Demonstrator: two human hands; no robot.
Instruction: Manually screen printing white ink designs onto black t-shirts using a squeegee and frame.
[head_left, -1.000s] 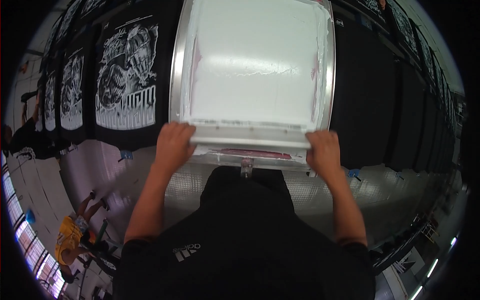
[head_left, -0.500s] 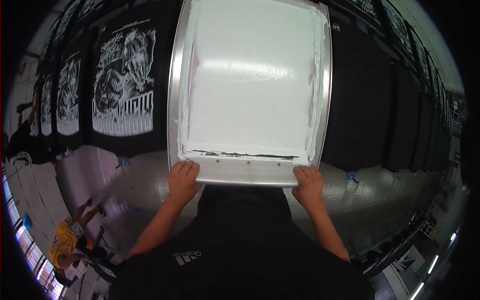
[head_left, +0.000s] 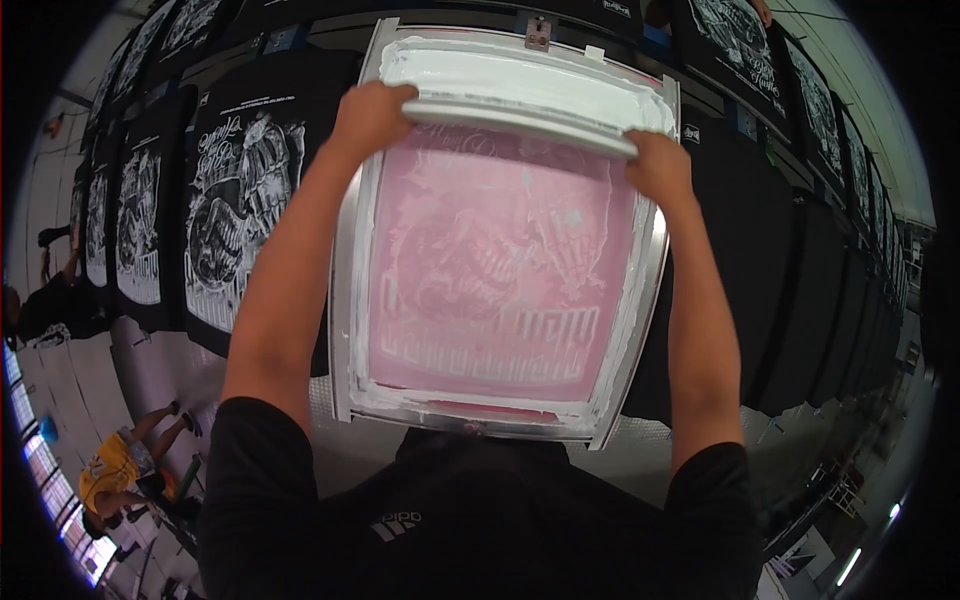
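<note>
A long pale squeegee [head_left: 520,121] lies crosswise near the far end of a metal-framed printing screen [head_left: 600,425]. My left hand [head_left: 374,118] is closed round the squeegee's left end, and my right hand [head_left: 660,166] grips its right end. Both arms are stretched forward over the screen. On the near side of the squeegee, the pink mesh [head_left: 480,270] shows a faint design of lettering and figures. White ink [head_left: 520,75] covers the strip beyond the squeegee, with thick smears along the screen's borders. The fingertips are partly hidden behind the squeegee.
Black shirts with white prints [head_left: 240,190] lie in a row at the left; plain black shirts [head_left: 735,270] lie at the right. A metal clamp [head_left: 538,33] stands at the screen's far edge. A person in a yellow top [head_left: 108,470] is at the lower left.
Both hands have moved from the screen's near end to its far end with the squeegee. The surface that was white with ink now shows pink mesh and the design.
</note>
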